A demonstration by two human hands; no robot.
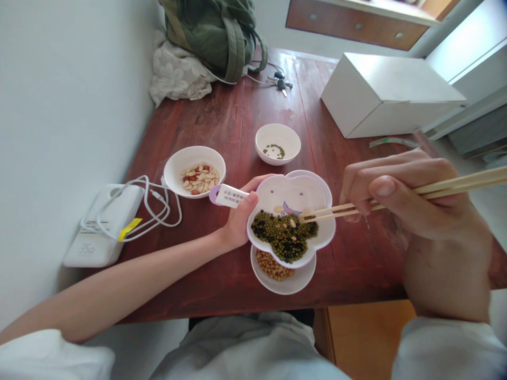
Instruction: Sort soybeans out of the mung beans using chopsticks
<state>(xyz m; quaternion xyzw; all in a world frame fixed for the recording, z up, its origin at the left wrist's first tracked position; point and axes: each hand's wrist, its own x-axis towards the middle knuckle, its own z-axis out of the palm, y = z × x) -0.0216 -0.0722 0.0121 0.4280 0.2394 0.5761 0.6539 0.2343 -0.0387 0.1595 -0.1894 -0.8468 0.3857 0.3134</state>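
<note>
My left hand grips the left rim of a flower-shaped white bowl with a purple edge, holding it tilted above the table. Mixed green and black beans with a few pale seeds lie in its lower half. My right hand is closed on a pair of wooden chopsticks; their tips reach into the bowl at the top of the bean pile. Under the held bowl sits a small white bowl of yellow beans.
A white bowl of peanuts and pale seeds stands to the left, a white bowl with a few green beans behind. A white device with coiled cable sits by the wall. White box, green backpack and keys lie further back.
</note>
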